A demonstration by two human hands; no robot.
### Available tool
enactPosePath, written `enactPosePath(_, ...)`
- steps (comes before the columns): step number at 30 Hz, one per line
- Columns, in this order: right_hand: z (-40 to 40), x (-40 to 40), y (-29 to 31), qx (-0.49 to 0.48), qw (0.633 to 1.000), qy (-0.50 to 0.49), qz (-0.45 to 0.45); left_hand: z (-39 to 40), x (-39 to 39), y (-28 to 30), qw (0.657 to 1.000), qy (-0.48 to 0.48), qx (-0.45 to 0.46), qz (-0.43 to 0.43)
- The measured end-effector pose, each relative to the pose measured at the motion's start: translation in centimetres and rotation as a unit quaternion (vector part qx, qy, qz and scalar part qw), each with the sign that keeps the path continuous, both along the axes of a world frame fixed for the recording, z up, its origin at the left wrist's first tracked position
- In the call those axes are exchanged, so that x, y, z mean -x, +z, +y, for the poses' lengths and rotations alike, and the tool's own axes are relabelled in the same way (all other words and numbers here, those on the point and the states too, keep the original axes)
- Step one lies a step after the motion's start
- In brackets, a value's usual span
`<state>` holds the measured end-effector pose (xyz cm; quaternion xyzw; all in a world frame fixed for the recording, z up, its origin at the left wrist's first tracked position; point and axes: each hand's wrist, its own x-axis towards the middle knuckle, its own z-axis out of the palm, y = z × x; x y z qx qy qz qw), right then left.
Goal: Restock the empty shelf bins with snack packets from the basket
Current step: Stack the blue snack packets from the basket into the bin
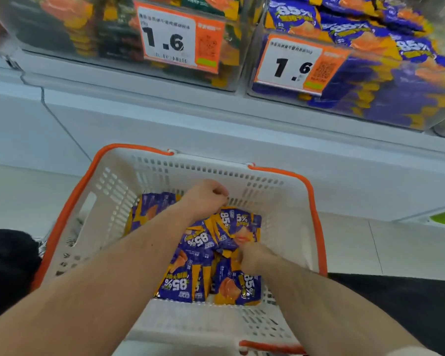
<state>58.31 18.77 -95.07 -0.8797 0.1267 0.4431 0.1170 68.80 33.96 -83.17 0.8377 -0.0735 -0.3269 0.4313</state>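
head view: both hands in basket, purple packets beneath.

Purple-and-orange "85%" snack packets jumbled flat in white, orange-rimmed basket below clear, packet-filled shelf bins

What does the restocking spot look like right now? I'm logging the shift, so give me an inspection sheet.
Surface: pale floor below a white shelf base.
Job's things: white basket, orange rim, holding purple snack packets; right bin full of matching packets.
Clutter: left bin of darker packets; two price tags reading 1.6.
Hands: left hand curled above the packets; right hand blurred among them.
Cables: nothing seen.
Surroundings: green patch at right.
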Motion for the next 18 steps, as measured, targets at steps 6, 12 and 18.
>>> enactPosePath(6,0.2,0.9,-2.7,0.065,0.995,0.071,0.026,0.0,-0.4,-0.9,1.0,-0.003,-0.019,0.001)
enactPosePath(12,0.3,0.2,-1.9,0.063,0.991,0.115,0.021,-0.4,-0.4,-0.4,1.0,-0.018,-0.02,0.005)
enactPosePath(18,-0.7,-3.0,4.4,-0.007,0.99,0.116,-0.084,-0.9,-0.1,3.1,0.968,-0.219,-0.122,0.032)
